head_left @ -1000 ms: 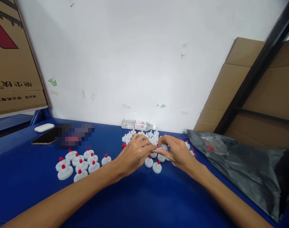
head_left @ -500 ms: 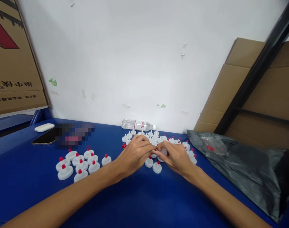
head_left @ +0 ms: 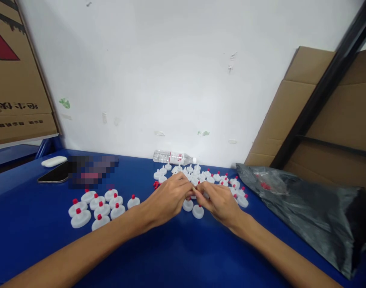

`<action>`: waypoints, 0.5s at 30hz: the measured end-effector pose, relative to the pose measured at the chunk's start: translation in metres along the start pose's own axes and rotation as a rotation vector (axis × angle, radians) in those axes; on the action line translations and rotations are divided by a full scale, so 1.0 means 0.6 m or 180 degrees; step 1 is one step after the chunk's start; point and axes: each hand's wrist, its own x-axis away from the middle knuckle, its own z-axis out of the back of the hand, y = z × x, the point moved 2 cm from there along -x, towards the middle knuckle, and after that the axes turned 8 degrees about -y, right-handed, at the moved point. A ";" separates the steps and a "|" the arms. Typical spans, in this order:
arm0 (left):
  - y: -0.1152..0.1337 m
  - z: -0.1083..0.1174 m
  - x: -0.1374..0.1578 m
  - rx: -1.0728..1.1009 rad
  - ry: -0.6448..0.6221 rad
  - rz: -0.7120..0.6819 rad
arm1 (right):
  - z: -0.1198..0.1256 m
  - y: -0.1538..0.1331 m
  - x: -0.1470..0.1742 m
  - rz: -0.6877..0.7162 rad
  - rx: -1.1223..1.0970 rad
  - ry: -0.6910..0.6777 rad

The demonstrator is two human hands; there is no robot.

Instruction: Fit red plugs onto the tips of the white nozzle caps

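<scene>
My left hand (head_left: 172, 196) and my right hand (head_left: 219, 200) meet fingertip to fingertip over the middle of the table. Both are closed in a pinch, and whatever lies between the fingers is hidden. Behind and around them stand several white round nozzle caps; some at the back have bare spouts (head_left: 190, 169), while others carry red tips, like the cap (head_left: 198, 211) just in front of my fingers. A small pile of loose red tips (head_left: 156, 185) lies left of my left hand. Another group of red-tipped caps (head_left: 101, 209) stands by my left forearm.
A clear plastic bottle (head_left: 173, 157) lies along the wall. At left are a phone (head_left: 53, 173) and a white case (head_left: 54, 161). A grey plastic bag (head_left: 306, 208), with a clear bag of red pieces (head_left: 268, 185) on it, covers the right side of the blue table (head_left: 171, 256).
My right-hand fingers have closed in tighter against my left fingertips. The view has shifted slightly; the caps on the table look unmoved.
</scene>
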 end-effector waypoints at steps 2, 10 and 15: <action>0.005 0.000 -0.001 -0.0028 0.0012 0.0018 | 0.000 0.000 -0.001 -0.0023 -0.0034 0.0037; 0.013 -0.007 -0.007 -0.0225 -0.0007 0.0110 | 0.000 0.014 0.004 -0.0136 -0.0058 0.0073; 0.010 -0.018 -0.003 -0.0174 -0.0100 0.0154 | 0.008 0.007 0.001 -0.0020 0.0005 0.0244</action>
